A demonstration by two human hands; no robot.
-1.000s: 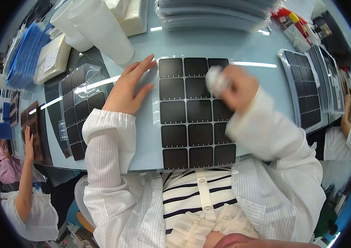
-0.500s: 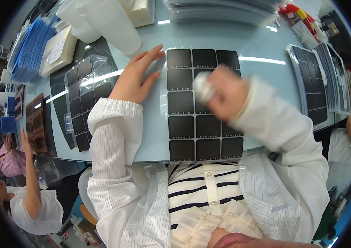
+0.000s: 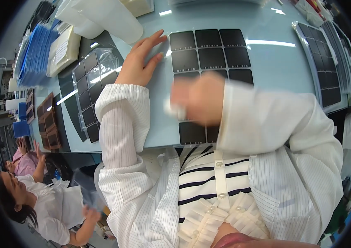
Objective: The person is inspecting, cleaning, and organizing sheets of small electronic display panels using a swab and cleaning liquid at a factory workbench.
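A sheet of black rounded rectangular panels (image 3: 212,58) in rows lies on the pale glossy table before me. My left hand (image 3: 140,62) rests flat just left of its upper part, fingers apart and nothing held. Over the sheet's lower left part is my right hand (image 3: 202,97), smeared by motion, with its fingers closed round a crumpled white wad (image 3: 174,110), perhaps cloth or tissue. The hand and sleeve hide several lower panels. Whether the wad touches the sheet I cannot tell.
Left of my arm lies another black panel sheet (image 3: 88,99) in clear plastic. Beyond stand a white roll (image 3: 109,20), a cream packet (image 3: 64,50) and a blue stack (image 3: 39,53). More panel sheets (image 3: 320,66) are stacked at right. A person in white (image 3: 55,206) is at lower left.
My right hand has swept the wad left and toward me, from the sheet's middle to its lower left edge. My left hand stays beside the sheet; the view has shifted somewhat.
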